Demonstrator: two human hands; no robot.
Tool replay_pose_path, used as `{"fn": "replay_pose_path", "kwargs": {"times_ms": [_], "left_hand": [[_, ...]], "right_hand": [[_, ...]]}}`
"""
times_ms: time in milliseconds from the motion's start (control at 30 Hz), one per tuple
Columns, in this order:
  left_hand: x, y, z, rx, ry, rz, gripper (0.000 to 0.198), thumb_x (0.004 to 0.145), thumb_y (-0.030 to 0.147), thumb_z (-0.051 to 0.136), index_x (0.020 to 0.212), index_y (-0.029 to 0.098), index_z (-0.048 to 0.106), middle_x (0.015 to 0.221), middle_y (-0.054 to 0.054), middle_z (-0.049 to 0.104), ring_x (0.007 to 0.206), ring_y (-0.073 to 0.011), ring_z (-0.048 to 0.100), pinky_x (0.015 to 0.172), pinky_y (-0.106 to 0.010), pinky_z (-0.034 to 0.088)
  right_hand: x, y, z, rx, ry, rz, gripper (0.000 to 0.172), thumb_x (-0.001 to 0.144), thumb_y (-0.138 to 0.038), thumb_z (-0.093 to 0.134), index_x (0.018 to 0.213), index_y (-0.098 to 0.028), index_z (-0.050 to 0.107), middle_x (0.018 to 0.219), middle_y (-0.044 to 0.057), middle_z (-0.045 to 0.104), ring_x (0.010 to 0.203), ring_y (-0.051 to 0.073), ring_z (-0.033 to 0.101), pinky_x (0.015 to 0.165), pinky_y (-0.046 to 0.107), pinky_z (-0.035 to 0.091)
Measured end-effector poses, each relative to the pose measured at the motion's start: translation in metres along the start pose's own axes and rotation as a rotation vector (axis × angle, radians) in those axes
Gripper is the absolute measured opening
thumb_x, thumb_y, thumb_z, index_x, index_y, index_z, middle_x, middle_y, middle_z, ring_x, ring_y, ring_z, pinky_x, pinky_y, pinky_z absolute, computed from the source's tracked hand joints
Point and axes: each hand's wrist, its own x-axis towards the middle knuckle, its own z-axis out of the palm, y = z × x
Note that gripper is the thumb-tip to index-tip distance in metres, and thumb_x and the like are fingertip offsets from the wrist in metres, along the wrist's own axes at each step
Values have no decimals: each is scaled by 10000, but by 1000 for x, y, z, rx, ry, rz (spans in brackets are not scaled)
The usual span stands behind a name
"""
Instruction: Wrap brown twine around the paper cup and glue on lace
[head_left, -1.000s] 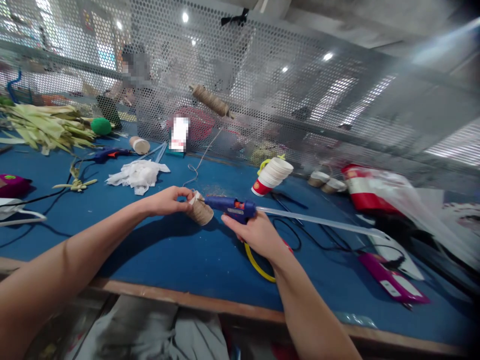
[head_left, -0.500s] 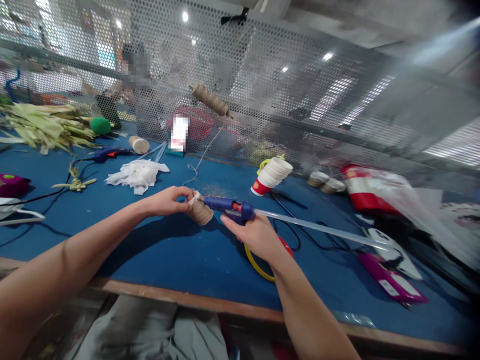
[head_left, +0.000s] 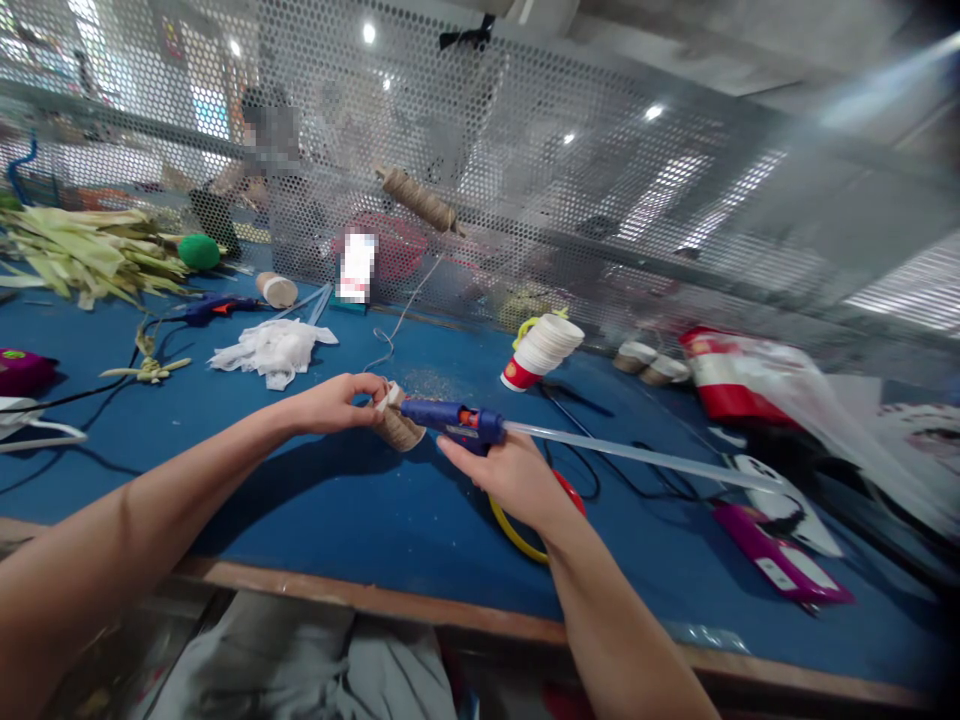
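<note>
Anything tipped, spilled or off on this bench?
The stack of white, red-bottomed paper cups lies tipped on its side on the blue table. Fine specks are scattered beyond the twine-wrapped brown cup in the left hand and the blue glue gun in the right hand. Nothing looks damaged.

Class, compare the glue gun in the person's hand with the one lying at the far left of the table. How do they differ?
The near glue gun is gripped in the right hand; the far glue gun lies on the table untouched. The near glue gun's tip sits at the twine-wrapped cup in the left hand; the far glue gun lies apart from it. Both are blue.
</note>
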Motion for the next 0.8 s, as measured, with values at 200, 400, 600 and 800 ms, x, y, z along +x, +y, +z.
{"fn": "replay_pose_path", "kwargs": {"times_ms": [200, 400, 600, 800], "left_hand": [[0, 0, 0, 5, 0, 14, 89, 719, 224, 460, 674, 147, 458, 843, -23, 528, 880, -156, 474, 840, -278, 352], [0, 1, 0, 4, 4, 5, 97, 718, 233, 459, 678, 145, 452, 858, -29, 524, 883, -160, 470, 833, -281, 352], [0, 2, 0, 12, -16, 26, 101, 728, 229, 457, 675, 144, 455, 889, -35, 532, 903, -161, 469, 846, -287, 351], [0, 1, 1, 10, -22, 81, 101, 737, 223, 463, 675, 146, 446, 957, -56, 527, 1013, -174, 450, 899, -281, 325]], "right_hand": [[1, 3, 1, -48, 7, -13, 192, 717, -344, 502, 711, -181, 605, 627, 14, 607, 598, 163, 546, 591, 272, 416], [1, 3, 0, -39, 10, -28, 184, 714, -332, 506, 716, -180, 610, 643, 15, 616, 600, 162, 540, 606, 276, 415], [0, 1, -3, -14, -2, -33, 165, 711, -320, 511, 712, -191, 613, 636, 6, 614, 608, 166, 545, 583, 268, 407], [2, 2, -7, -42, 30, 15, 167, 704, -323, 518, 637, -189, 593, 510, 6, 564, 576, 175, 543, 540, 268, 393]]}}
